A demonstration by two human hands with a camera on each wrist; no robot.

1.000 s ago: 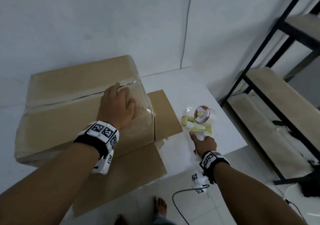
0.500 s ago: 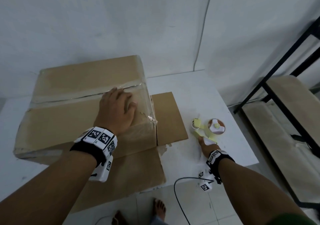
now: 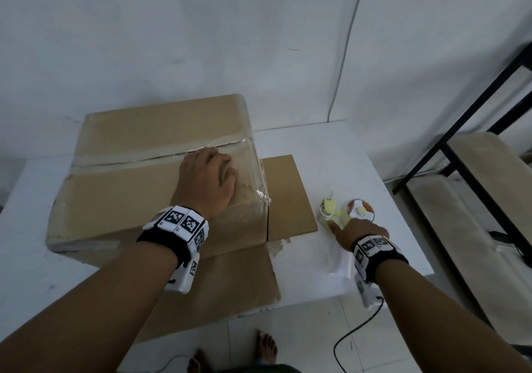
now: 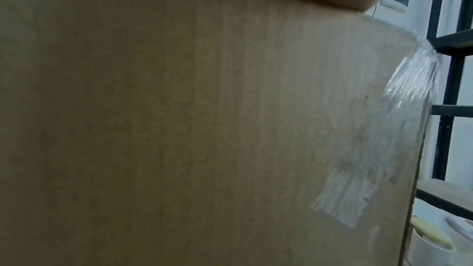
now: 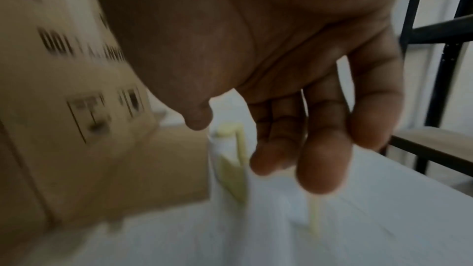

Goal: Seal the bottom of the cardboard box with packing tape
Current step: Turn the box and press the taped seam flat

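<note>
The taping step looks finished and the smoothing-down is in hand: a strip of clear packing tape (image 3: 161, 158) runs along the centre seam of the large brown cardboard box (image 3: 138, 188), which lies bottom-up at centre left of the head view, and its end folds over the right-hand edge onto the side wall. The left hand (image 3: 205, 184) lies flat on the box top near that edge, fingers straight and spread, pressing the tape end. At lower right of the frame the right hand (image 3: 355, 228) hovers palm-down with relaxed, open fingers just above the yellow-and-white plastic tape dispenser (image 3: 344, 211), which lies on the white table (image 3: 331, 157); the hand holds nothing. Next, I judge, the loose tape at the corner needs rubbing down firmly, since it looks crinkled there and may lift
</note>
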